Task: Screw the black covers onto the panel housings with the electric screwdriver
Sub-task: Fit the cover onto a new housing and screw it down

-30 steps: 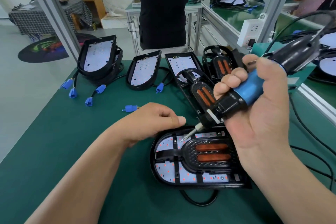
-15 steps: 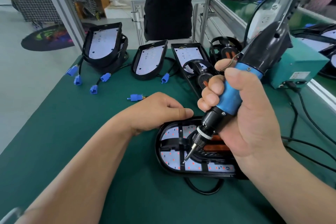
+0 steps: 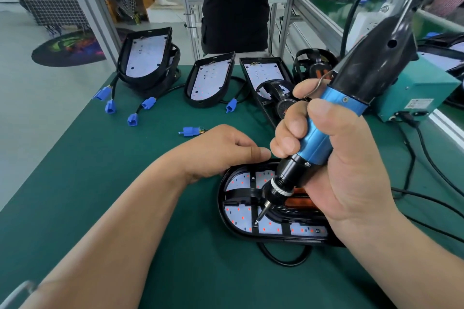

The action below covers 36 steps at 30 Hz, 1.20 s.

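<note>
A black oval panel housing with a white LED board lies flat on the green mat. A black ribbed cover sits in it. My right hand grips the blue barrel of the electric screwdriver, which tilts down to the left. The bit's tip touches a cover rib at the lower left of the housing. My left hand holds the housing's far left rim, thumb along the rim and fingers curled under the palm.
Open panel housings with blue connectors stand along the back. More black covers lie behind my right hand. A teal power box and cables fill the right. A person in black stands beyond the table.
My right hand swung the screwdriver more upright and moved its bit from the cover's upper edge down to the lower left rib. My left hand stayed on the rim.
</note>
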Available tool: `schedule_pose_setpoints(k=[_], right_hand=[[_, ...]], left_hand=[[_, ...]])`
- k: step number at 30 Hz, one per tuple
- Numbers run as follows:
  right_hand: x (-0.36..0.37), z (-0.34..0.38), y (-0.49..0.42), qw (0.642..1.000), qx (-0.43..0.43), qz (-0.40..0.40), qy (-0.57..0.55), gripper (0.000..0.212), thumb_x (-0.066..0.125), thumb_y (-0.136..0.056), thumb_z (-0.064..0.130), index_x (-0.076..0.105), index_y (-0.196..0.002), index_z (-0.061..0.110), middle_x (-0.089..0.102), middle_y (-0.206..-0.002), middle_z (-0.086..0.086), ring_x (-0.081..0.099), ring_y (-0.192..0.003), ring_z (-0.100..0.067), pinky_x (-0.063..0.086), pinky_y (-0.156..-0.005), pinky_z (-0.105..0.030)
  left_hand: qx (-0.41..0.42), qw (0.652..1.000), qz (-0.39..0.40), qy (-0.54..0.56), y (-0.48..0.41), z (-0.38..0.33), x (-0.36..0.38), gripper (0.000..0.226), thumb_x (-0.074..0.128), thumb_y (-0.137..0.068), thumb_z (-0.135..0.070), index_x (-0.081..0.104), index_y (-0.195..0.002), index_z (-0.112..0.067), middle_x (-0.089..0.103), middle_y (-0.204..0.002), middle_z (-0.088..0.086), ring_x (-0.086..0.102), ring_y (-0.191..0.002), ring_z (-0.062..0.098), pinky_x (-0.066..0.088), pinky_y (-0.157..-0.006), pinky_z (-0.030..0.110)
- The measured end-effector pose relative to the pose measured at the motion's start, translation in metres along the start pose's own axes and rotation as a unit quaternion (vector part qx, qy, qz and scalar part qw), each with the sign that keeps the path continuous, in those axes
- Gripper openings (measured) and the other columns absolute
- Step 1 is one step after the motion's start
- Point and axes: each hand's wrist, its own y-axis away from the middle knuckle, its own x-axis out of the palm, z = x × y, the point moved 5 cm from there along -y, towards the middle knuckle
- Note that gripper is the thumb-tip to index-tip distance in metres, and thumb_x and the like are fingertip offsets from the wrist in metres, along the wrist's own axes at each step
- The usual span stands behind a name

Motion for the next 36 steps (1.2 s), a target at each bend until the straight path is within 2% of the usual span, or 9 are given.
schedule_pose_setpoints(k=[3, 5, 9, 15, 20, 24, 30, 33, 36], right_hand=[[0.005, 0.002, 0.001, 0.999, -0.006, 0.04, 0.005, 0.018, 0.06, -0.09, 0.016, 0.062, -0.108, 0.015, 0.05, -0.072, -0.002, 0.052, -0.057, -0.019, 0.047, -0.061, -0.033], [0.011, 0.002, 0.002, 0.996, -0.009, 0.087, 0.0, 0.024, 0.071, -0.087, 0.015, 0.062, -0.109, 0.015, 0.051, -0.072, -0.002, 0.052, -0.055, -0.019, 0.046, -0.061, -0.033], [0.018, 0.001, 0.001, 0.991, 0.005, 0.133, -0.005, 0.034, 0.084, -0.084, 0.033, 0.063, -0.105, 0.016, 0.053, -0.072, -0.001, 0.054, -0.055, -0.018, 0.045, -0.061, -0.032], [0.014, -0.005, -0.005, 0.991, 0.043, 0.127, -0.017, 0.033, 0.084, -0.083, 0.031, 0.058, -0.097, 0.018, 0.051, -0.072, -0.001, 0.052, -0.055, -0.016, 0.046, -0.059, -0.031], [0.019, -0.006, -0.005, 0.986, 0.046, 0.161, -0.019, 0.031, 0.083, -0.083, 0.028, 0.059, -0.099, 0.016, 0.051, -0.071, -0.001, 0.052, -0.053, -0.016, 0.045, -0.059, -0.032], [0.018, -0.007, -0.006, 0.985, 0.055, 0.16, -0.017, 0.035, 0.084, -0.083, 0.029, 0.058, -0.101, 0.015, 0.05, -0.071, -0.002, 0.05, -0.053, -0.017, 0.044, -0.059, -0.032], [0.026, -0.009, -0.005, 0.978, 0.049, 0.204, -0.014, 0.036, 0.084, -0.086, 0.028, 0.058, -0.104, 0.012, 0.051, -0.069, -0.004, 0.051, -0.051, -0.017, 0.043, -0.056, -0.031], [0.031, -0.009, -0.002, 0.969, 0.053, 0.24, -0.028, 0.033, 0.084, -0.087, 0.028, 0.059, -0.103, 0.012, 0.053, -0.069, -0.003, 0.051, -0.049, -0.016, 0.04, -0.052, -0.031], [0.037, -0.008, -0.002, 0.959, 0.057, 0.275, -0.032, 0.031, 0.082, -0.09, 0.027, 0.059, -0.103, 0.011, 0.054, -0.07, -0.003, 0.051, -0.05, -0.015, 0.037, -0.049, -0.033]], left_hand=[[0.003, 1.0, -0.002, -0.013, 0.0, 0.0, -0.001, 0.056, 0.078, -0.089, -0.052, 0.059, -0.068, -0.004, 0.041, -0.07, 0.006, 0.035, -0.067, 0.018, 0.029, -0.062, 0.034], [0.007, 1.0, -0.001, -0.025, 0.0, -0.002, 0.0, 0.056, 0.076, -0.08, -0.059, 0.066, -0.073, -0.004, 0.048, -0.072, 0.005, 0.039, -0.07, 0.017, 0.033, -0.066, 0.035], [0.011, 0.999, -0.008, -0.042, 0.0, -0.004, 0.0, 0.048, 0.069, -0.069, -0.062, 0.066, -0.065, -0.014, 0.046, -0.074, 0.007, 0.037, -0.074, 0.02, 0.031, -0.072, 0.04], [0.017, 0.999, -0.007, -0.046, 0.001, -0.005, 0.0, 0.042, 0.069, -0.073, -0.06, 0.067, -0.066, -0.018, 0.05, -0.073, 0.002, 0.042, -0.073, 0.015, 0.034, -0.072, 0.037], [0.015, 0.998, -0.013, -0.066, -0.002, -0.002, -0.002, 0.032, 0.072, -0.089, -0.032, 0.063, -0.067, -0.011, 0.049, -0.074, 0.003, 0.04, -0.072, 0.014, 0.034, -0.072, 0.036], [0.014, 0.996, -0.013, -0.083, -0.002, -0.003, -0.002, 0.031, 0.071, -0.09, -0.031, 0.061, -0.069, -0.01, 0.049, -0.073, 0.001, 0.04, -0.071, 0.011, 0.035, -0.07, 0.035], [0.022, 0.995, -0.018, -0.091, 0.002, -0.009, -0.002, 0.049, 0.059, -0.064, -0.05, 0.051, -0.072, -0.002, 0.047, -0.072, 0.006, 0.038, -0.07, 0.016, 0.033, -0.064, 0.033], [0.026, 0.995, -0.018, -0.098, 0.004, -0.01, -0.002, 0.059, 0.055, -0.062, -0.056, 0.055, -0.077, 0.002, 0.048, -0.075, 0.006, 0.039, -0.071, 0.016, 0.033, -0.061, 0.031], [0.036, 0.995, -0.015, -0.095, 0.003, -0.014, -0.002, 0.072, 0.053, -0.063, -0.054, 0.053, -0.087, 0.013, 0.049, -0.08, 0.007, 0.041, -0.077, 0.02, 0.037, -0.069, 0.034]])
